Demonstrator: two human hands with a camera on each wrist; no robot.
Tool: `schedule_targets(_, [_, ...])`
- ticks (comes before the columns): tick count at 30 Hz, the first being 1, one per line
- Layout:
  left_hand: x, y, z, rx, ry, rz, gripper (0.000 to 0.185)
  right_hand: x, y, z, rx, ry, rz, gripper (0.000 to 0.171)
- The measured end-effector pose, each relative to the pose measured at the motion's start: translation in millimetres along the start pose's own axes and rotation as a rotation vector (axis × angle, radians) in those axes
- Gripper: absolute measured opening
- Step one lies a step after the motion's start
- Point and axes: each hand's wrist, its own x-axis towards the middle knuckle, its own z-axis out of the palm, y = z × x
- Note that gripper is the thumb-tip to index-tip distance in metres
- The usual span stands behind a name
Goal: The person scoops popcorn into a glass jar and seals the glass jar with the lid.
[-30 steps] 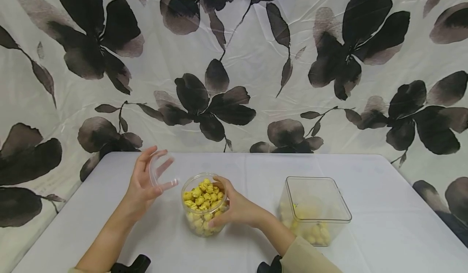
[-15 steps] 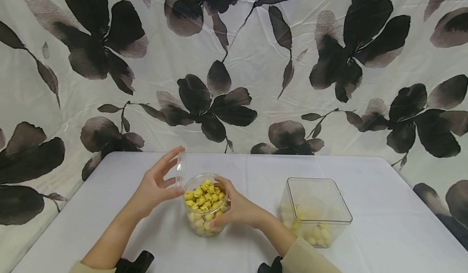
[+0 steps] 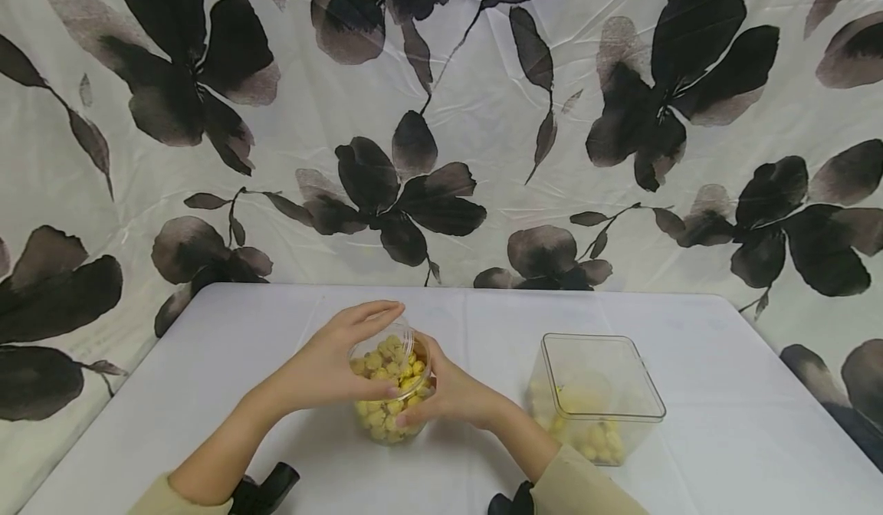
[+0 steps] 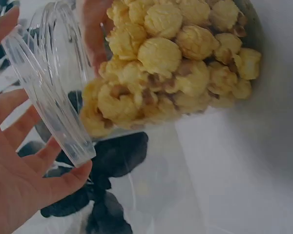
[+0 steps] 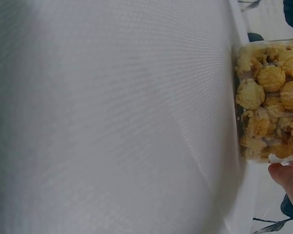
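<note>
A round clear jar [image 3: 389,408] full of yellow popcorn stands on the white table [image 3: 276,323]. My right hand [image 3: 448,392] grips its right side, thumb to the front. My left hand [image 3: 345,362] holds a clear round lid [image 3: 400,339] by its rim, over the jar's mouth and tilted. In the left wrist view the lid [image 4: 49,97] sits between my fingers [image 4: 19,161], close to the popcorn [image 4: 176,63]. The right wrist view shows the jar [image 5: 271,102] at the frame's right edge, with a bit of my right hand [image 5: 289,179] below it.
A square clear container [image 3: 593,400] with popcorn in its bottom stands on the right of the table. A floral cloth [image 3: 441,116] hangs behind the far edge. Two black objects [image 3: 265,488] [image 3: 507,503] show at the near edge.
My left hand carried the lid rightward from beside the jar to over its mouth. The right hand and the jar stayed where they were.
</note>
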Motion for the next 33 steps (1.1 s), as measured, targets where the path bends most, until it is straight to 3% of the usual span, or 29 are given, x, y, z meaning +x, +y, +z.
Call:
schedule_targets(7, [9.8, 7.6, 4.6, 0.208, -0.037, 0.064, 0.085, -0.8, 0.5, -1.2, 0.022, -0.012, -0.008, 0.103])
schedule_targets(17, [14.9, 11.6, 11.1, 0.285, -0.084, 0.039, 0.080, 0.5, 1.9, -1.2, 0.021, -0.027, -0.022, 0.106])
schedule_targets(25, [15.1, 11.2, 11.1, 0.281, -0.110, 0.027, 0.079, -0.1, 0.6, -0.7, 0.017, -0.030, -0.028, 0.105])
schedule_targets(33, [20.0, 1.5, 7.6, 0.158, -0.203, 0.138, 0.082, -0.7, 2.3, -1.7, 0.002, -0.033, -0.059, 0.104])
